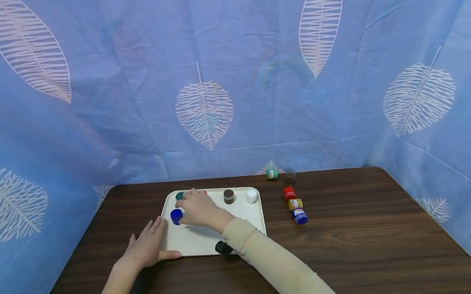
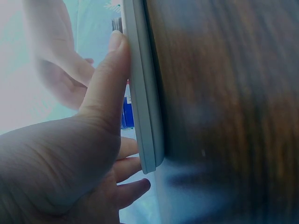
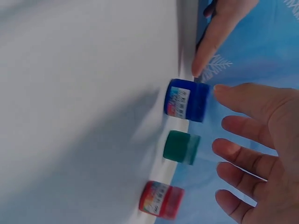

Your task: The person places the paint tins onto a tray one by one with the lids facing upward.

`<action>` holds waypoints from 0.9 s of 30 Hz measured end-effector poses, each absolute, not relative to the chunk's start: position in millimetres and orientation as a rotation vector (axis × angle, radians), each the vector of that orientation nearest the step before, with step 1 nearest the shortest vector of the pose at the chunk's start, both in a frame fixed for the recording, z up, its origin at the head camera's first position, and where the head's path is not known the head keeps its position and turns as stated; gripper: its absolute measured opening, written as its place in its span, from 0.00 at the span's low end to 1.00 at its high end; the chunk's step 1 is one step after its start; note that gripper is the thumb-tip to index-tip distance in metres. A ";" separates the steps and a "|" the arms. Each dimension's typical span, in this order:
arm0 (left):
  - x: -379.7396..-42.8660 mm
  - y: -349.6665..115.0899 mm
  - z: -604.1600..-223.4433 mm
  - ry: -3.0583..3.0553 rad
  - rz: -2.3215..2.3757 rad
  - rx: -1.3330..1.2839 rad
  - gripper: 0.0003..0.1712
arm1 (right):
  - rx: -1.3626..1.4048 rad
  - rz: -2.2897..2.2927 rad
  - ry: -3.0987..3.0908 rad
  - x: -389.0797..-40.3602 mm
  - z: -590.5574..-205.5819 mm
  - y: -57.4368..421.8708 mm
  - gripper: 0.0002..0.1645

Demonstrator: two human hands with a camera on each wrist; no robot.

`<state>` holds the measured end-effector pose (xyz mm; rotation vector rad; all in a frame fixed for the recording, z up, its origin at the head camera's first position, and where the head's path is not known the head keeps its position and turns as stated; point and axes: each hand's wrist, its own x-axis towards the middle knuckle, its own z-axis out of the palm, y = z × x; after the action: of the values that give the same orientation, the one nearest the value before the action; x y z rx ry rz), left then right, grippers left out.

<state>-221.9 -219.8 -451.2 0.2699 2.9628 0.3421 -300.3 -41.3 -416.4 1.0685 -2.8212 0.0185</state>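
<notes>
A blue paint jar (image 1: 176,216) stands upright on the left part of the white tray (image 1: 204,244). My right hand (image 1: 201,210) is over the tray beside that jar. In the right wrist view its fingers are spread and loosely bent, with the thumb tip close to the blue lid (image 3: 201,101); I cannot tell whether they touch. Behind the hand are a green jar (image 3: 180,147) and a red jar (image 3: 160,199), both partly hidden in the head view. My left hand (image 1: 145,248) rests against the tray's left corner, fingers along the side and thumb at the front edge.
A dark brown jar (image 1: 229,196) and a white jar (image 1: 251,196) stand along the tray's back. Right of the tray on the table (image 1: 356,249) are green (image 1: 271,174), dark-capped (image 1: 290,177), red (image 1: 289,193), yellow (image 1: 295,204) and blue (image 1: 299,216) jars. A blue leaf-patterned cloth (image 1: 258,116) hangs behind.
</notes>
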 end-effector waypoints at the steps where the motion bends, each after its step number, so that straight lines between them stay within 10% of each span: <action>1: -222.2 -219.8 -451.1 2.962 0.340 0.268 0.69 | 1.076 0.030 -2.815 -299.3 -415.2 -38.3 0.26; 27: -221.1 -218.3 -450.4 2.962 0.361 0.243 0.68 | 1.081 0.257 -2.799 -270.8 -401.3 60.0 0.23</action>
<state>-221.1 -218.3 -450.4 0.2434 2.9623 0.3610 -270.8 60.0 -401.3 1.0813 -2.7987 0.2568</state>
